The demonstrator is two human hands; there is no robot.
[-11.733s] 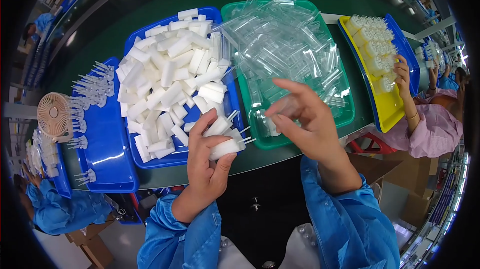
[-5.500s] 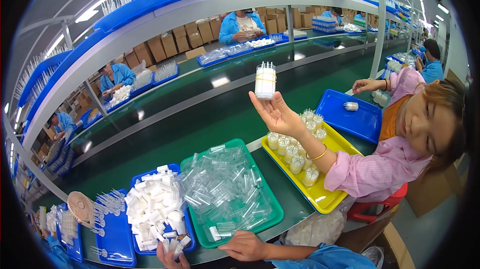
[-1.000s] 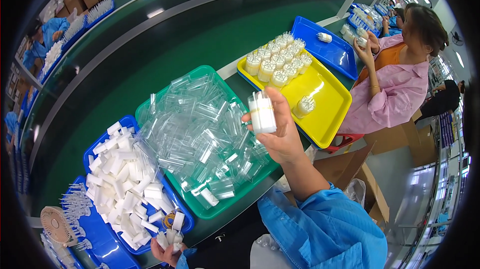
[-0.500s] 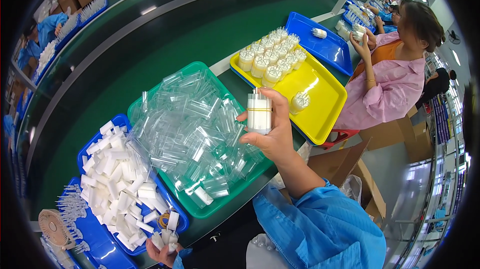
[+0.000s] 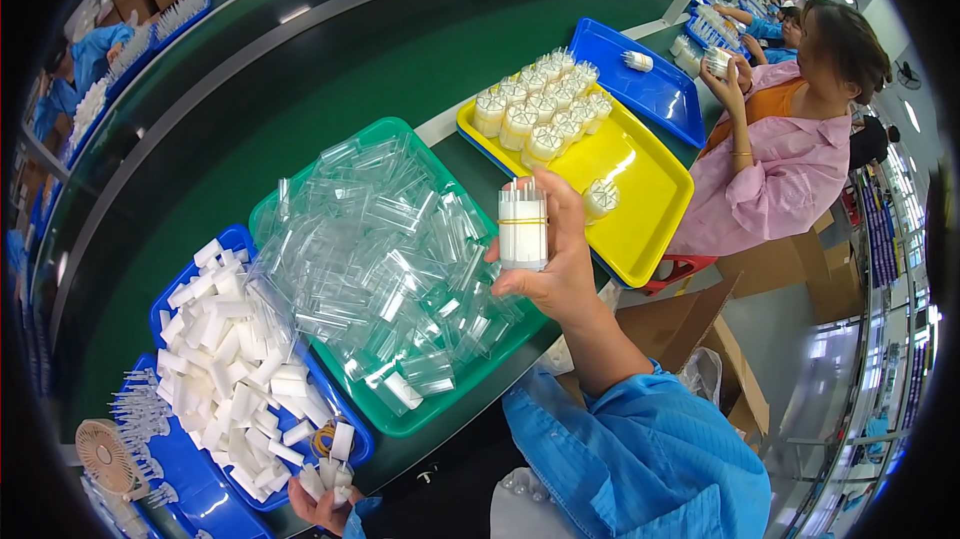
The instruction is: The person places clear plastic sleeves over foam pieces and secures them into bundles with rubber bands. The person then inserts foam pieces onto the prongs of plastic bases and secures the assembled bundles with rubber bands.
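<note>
our right hand [image 5: 560,264] grasps a banded cylinder [image 5: 523,239] upright, thumb low on its near side and fingers round the back and side; white blocks show through its clear walls, a yellow band circles it and thin prongs stick up from the top. we hold it raised between the green tray [image 5: 402,423] and the yellow tray [image 5: 640,239]. our left hand [image 5: 316,510], low by the table edge, cups several small white pieces [image 5: 328,482]. just beyond it, a blue tray [image 5: 359,442] carries a heap of white blocks [image 5: 225,359] and some rubber bands [image 5: 322,441] near its corner. clear plastic sleeves [image 5: 365,249] fill the green tray next to it. on the yellow tray we see finished-looking cylinders [image 5: 545,114] clustered at the far end and one lone cylinder [image 5: 601,199] standing apart. farther right, a co-worker in a pink shirt [image 5: 775,189] holds another cylinder [image 5: 717,62]
</note>
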